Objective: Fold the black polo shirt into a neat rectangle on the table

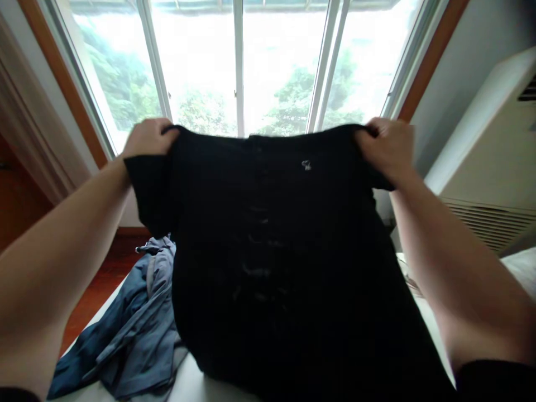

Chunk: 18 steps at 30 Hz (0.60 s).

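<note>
A black short-sleeved shirt point(268, 223) hangs spread out in the air, its front facing the camera, with a small white logo near the upper right. My left hand point(149, 137) is closed on the shirt's left shoulder as seen here, and the sleeve on that side droops below the wrist. At the opposite shoulder, my right hand point(387, 146) grips the fabric with curled fingers. Between the two hands the collar edge runs nearly straight. The shirt's lower part reaches past the bottom of the view.
Blue-grey clothes point(142, 318) lie crumpled on a white surface point(195, 385) at the lower left. Windows point(276, 61) stand behind the shirt. A pink curtain point(37, 117) hangs at the left, and a pale vented appliance point(489, 151) is at the right.
</note>
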Tool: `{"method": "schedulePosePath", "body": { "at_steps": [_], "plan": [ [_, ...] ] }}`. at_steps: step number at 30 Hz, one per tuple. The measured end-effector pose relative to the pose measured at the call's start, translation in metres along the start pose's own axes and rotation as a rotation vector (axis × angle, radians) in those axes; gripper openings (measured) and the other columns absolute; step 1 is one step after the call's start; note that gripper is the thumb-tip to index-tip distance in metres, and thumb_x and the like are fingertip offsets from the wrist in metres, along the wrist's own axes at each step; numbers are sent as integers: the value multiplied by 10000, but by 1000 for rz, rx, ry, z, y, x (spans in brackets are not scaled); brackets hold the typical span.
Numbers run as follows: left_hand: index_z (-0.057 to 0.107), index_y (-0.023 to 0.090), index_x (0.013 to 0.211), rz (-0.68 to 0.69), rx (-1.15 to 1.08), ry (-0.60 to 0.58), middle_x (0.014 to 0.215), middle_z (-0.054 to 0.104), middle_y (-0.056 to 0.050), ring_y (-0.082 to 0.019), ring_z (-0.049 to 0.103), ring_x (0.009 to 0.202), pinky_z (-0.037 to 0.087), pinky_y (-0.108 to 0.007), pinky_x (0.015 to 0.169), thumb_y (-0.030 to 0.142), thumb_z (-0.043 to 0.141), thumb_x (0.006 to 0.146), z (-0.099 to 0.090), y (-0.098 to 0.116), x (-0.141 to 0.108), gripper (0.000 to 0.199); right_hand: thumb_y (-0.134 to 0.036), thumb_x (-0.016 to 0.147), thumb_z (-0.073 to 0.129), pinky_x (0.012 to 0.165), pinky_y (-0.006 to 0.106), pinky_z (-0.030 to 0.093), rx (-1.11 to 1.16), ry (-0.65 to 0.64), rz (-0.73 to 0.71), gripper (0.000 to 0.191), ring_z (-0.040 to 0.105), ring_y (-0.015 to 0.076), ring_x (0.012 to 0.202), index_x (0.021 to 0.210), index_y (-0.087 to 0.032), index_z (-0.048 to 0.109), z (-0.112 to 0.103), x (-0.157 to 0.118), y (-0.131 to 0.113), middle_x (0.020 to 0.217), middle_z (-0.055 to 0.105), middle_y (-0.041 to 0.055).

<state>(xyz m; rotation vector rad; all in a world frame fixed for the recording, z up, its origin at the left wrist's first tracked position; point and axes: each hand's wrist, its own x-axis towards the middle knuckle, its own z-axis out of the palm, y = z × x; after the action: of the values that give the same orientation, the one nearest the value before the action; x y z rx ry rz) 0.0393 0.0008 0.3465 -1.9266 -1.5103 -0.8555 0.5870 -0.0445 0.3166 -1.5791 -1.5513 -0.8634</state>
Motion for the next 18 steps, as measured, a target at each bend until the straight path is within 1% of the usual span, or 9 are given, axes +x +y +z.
{"method": "schedulePosePath", "body": {
  "at_steps": [2, 3, 5, 6, 8, 10, 12, 15, 18],
  "plan": [
    [654, -77, 1178, -93, -47, -190, 1057, 719, -75, -253, 652, 1093, 441, -370, 966, 426, 464, 1076, 53, 17, -19, 547, -491, 1069, 445, 851, 366, 462, 24, -188, 10, 511, 660, 251, 1001, 1180, -82, 732, 46, -18, -6, 1071, 743, 182],
    [677, -14, 1189, -145, -39, -270, 1097, 737, -82, -241, 656, 1101, 450, -346, 972, 379, 509, 1062, 81, 23, -29, 446, -493, 1044, 497, 857, 360, 465, 13, -291, 47, 469, 665, 257, 1010, 1170, -118, 747, 73, -28, -6, 1070, 748, 167],
    [700, 147, 1230, -274, -19, -415, 1229, 736, -70, -233, 663, 1141, 470, -295, 977, 335, 537, 1035, 135, 32, -52, 317, -491, 1017, 531, 879, 362, 473, -18, -402, 94, 418, 669, 264, 1032, 1182, -179, 755, 127, -51, -3, 1080, 749, 138],
    [681, 175, 1266, -309, -17, -502, 1281, 720, -82, -235, 661, 1162, 478, -287, 970, 319, 521, 1031, 159, 37, -64, 319, -480, 1015, 527, 891, 365, 477, -27, -465, 102, 403, 668, 266, 1047, 1188, -196, 754, 153, -64, -1, 1098, 746, 134],
    [641, 163, 1332, -286, -42, -594, 1282, 718, -120, -240, 674, 1146, 500, -288, 932, 303, 488, 1031, 200, 51, -90, 366, -449, 1011, 526, 935, 379, 478, -42, -627, 94, 383, 647, 280, 1122, 1208, -208, 749, 198, -92, 0, 1178, 727, 146],
    [655, 163, 1318, -197, -97, -697, 1225, 740, -116, -236, 692, 1099, 512, -286, 909, 314, 498, 1020, 232, 70, -116, 369, -459, 992, 563, 983, 394, 469, -41, -760, 66, 422, 607, 298, 1212, 1309, -217, 702, 231, -120, -4, 1292, 680, 165],
    [713, 192, 1231, -56, -177, -800, 1209, 746, -88, -228, 693, 1086, 510, -275, 928, 344, 571, 980, 259, 90, -141, 326, -446, 984, 587, 1010, 376, 457, 16, -885, -26, 425, 592, 293, 1239, 1329, -222, 691, 256, -147, -12, 1333, 659, 160],
    [728, 250, 1220, 123, -270, -920, 1276, 712, -58, -231, 653, 1176, 480, -276, 1014, 395, 657, 923, 292, 116, -174, 338, -426, 991, 588, 1005, 321, 451, 135, -1033, -171, 334, 618, 261, 1190, 1222, -242, 744, 279, -181, -30, 1275, 690, 118],
    [665, 274, 1334, 180, -293, -989, 1391, 639, -76, -270, 591, 1280, 460, -329, 1072, 461, 653, 917, 312, 134, -202, 458, -444, 1001, 578, 1008, 300, 450, 219, -1082, -242, 320, 619, 248, 1186, 1220, -272, 735, 294, -210, -49, 1265, 691, 87]
  ]
}}
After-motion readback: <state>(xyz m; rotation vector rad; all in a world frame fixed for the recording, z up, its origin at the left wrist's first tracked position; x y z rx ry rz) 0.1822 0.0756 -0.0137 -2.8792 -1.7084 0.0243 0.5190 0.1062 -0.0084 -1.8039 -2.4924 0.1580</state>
